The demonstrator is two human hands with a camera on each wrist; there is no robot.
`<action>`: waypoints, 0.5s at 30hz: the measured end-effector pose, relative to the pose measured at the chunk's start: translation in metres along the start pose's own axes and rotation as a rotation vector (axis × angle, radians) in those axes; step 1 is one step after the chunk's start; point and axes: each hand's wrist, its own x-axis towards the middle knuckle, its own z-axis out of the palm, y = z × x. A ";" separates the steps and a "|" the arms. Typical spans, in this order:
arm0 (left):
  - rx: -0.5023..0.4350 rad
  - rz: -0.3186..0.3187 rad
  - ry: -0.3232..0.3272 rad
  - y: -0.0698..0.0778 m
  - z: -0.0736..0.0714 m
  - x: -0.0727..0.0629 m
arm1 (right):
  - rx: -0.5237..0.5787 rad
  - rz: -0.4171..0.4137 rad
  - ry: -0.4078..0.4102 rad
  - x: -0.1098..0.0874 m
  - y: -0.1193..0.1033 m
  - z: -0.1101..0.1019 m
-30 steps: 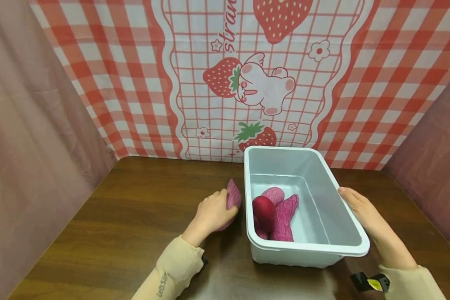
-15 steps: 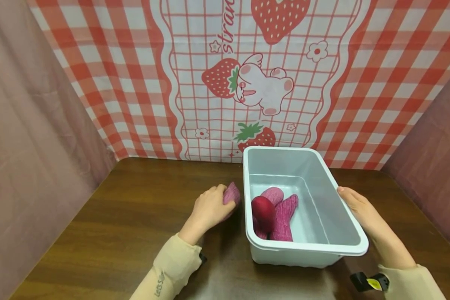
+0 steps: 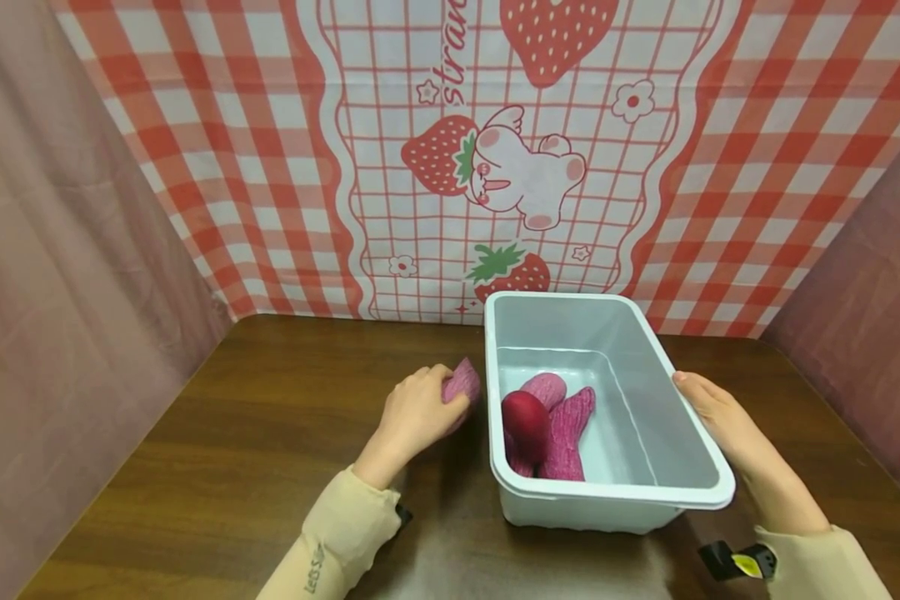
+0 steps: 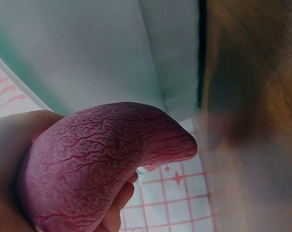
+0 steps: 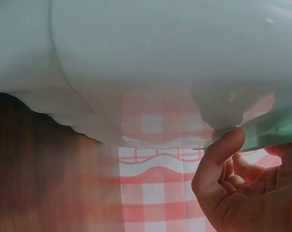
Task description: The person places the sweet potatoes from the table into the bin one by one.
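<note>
My left hand [image 3: 418, 410] grips a purple sweet potato [image 3: 461, 383] just outside the left wall of a pale grey plastic bin [image 3: 675, 492]. The left wrist view shows this sweet potato [image 4: 102, 154] up close, curved and veined, narrowing to a blunt tip, with the thumb and fingertips around it. Inside the bin, at its left front, lie pinkish-purple sweet potatoes [image 3: 567, 437] and a smooth dark red oval piece [image 3: 527, 423] on top. My right hand [image 3: 723, 421] holds the bin's right rim; in the right wrist view its fingers [image 5: 217, 159] bend up under the rim.
A brown wooden table [image 3: 255, 450] carries the bin. Behind it hangs a red-and-white checked cloth [image 3: 262, 167] with strawberry prints. Pinkish curtains [image 3: 67, 292] stand at both sides.
The left hand, with the sweet potato in its grip, has shifted slightly left, away from the bin. The right hand and the bin have stayed put.
</note>
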 end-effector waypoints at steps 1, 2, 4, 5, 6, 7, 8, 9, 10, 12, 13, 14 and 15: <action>-0.004 -0.001 0.005 0.000 -0.001 0.000 | 0.001 0.001 0.001 0.000 0.000 0.000; -0.009 -0.004 0.009 0.000 -0.001 0.000 | 0.005 0.003 0.000 0.000 0.000 0.000; -0.019 -0.008 0.015 0.001 -0.003 0.000 | 0.000 0.003 0.001 0.000 -0.001 0.000; -0.024 -0.010 0.017 0.001 -0.004 0.000 | -0.001 0.003 0.000 0.000 -0.001 0.000; -0.031 -0.012 0.020 0.002 -0.005 0.000 | -0.001 0.003 -0.002 0.000 -0.001 0.000; -0.035 -0.016 0.021 0.002 -0.006 0.000 | -0.001 0.003 -0.003 0.000 -0.001 0.000; -0.041 -0.017 0.024 0.003 -0.008 -0.001 | 0.000 0.005 -0.004 0.000 -0.001 0.000; -0.045 -0.017 0.027 0.003 -0.009 -0.001 | -0.002 0.007 -0.004 0.000 -0.001 0.000; -0.050 -0.017 0.031 0.004 -0.010 -0.001 | 0.000 0.010 -0.006 -0.001 -0.002 0.000; -0.059 -0.016 0.042 0.006 -0.012 -0.002 | -0.006 0.014 -0.007 -0.001 -0.002 0.000; -0.063 -0.014 0.047 0.006 -0.013 -0.002 | -0.010 0.015 -0.005 -0.001 -0.002 0.000; -0.067 -0.012 0.052 0.007 -0.014 -0.002 | -0.014 0.016 -0.005 -0.001 -0.002 0.001; -0.071 -0.010 0.056 0.008 -0.015 -0.003 | -0.018 0.015 -0.004 -0.001 -0.002 0.001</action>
